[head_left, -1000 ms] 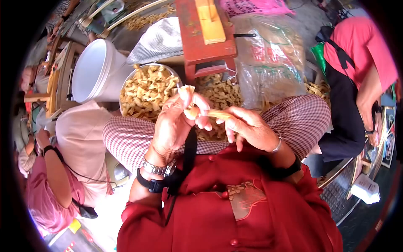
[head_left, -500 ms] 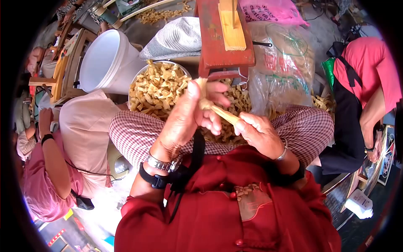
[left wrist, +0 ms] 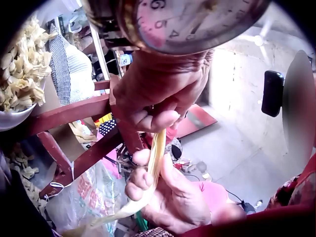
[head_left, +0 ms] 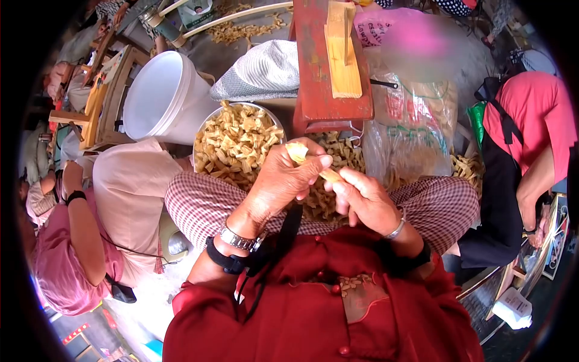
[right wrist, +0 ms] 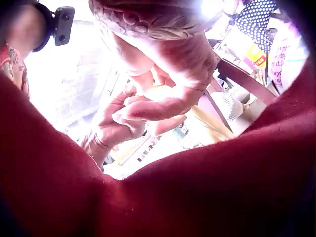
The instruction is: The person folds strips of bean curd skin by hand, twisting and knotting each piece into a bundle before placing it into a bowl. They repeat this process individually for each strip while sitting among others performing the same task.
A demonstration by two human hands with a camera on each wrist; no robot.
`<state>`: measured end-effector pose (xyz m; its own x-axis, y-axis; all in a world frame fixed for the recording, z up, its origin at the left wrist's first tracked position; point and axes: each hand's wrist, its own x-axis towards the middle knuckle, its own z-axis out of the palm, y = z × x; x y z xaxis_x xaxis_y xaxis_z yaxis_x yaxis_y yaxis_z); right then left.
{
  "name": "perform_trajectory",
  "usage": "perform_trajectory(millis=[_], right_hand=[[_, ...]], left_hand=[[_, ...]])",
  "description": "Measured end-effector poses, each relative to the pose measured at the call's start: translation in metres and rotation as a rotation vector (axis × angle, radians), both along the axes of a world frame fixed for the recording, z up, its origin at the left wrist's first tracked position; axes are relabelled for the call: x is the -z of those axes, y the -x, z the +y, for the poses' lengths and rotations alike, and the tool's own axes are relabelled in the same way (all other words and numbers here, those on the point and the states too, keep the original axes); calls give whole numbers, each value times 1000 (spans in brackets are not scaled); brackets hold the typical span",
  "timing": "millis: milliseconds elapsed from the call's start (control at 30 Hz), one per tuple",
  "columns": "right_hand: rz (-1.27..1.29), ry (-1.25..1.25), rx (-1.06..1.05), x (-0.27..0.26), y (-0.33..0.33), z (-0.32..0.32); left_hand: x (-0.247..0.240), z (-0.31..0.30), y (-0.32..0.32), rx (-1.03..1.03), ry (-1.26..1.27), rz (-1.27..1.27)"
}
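Observation:
Between the two hands runs a pale yellow dried strip [head_left: 330, 175] with a thick folded end [head_left: 297, 152] on top of the left hand. My left hand [head_left: 278, 181] pinches it between thumb and fingers. Just to the right, my right hand [head_left: 369, 202] grips the strip's lower part with curled fingers. In the left wrist view the strip [left wrist: 157, 153] passes from the left fingertips down through the right hand [left wrist: 177, 200], its tail hanging past it. Both hands overlap in the right wrist view. Past the left hand stands a round basin [head_left: 268, 110] heaped with similar yellow pieces [head_left: 235, 142].
A red wooden bench [head_left: 307, 72] ahead carries a yellow wooden block [head_left: 342, 78] with an upright rod. A white bucket [head_left: 157, 96] stands left of the basin, a clear plastic bag [head_left: 416, 130] right of the bench. People sit close on the left [head_left: 69, 259] and right [head_left: 531, 114].
Half a second ago the left fingers were spread with the strip across them; now they close on its folded end. The hands have drawn nearer together, and the head view has shifted.

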<state>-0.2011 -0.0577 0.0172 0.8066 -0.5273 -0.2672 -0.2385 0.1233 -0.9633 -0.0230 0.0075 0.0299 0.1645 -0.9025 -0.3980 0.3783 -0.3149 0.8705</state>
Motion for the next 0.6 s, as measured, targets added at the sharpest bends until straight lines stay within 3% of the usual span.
perform_trajectory(millis=[67,133,300,400,600], right_hand=[[6,242,-98,-9,2,-12],[-1,207,-67,-22,4,-17],[-12,486,26,-51,-10,-70],[38,822,106,-66,-23,-113],[62,1187,212,-65,-50,-173]], left_hand=[[-9,-1,-7,-36,59,114],[-11,-2,-17,-99,105,251],[-44,-47,-28,-115,231,95],[-58,-92,-36,-117,302,-20],[-52,-151,-50,-179,382,-211]])
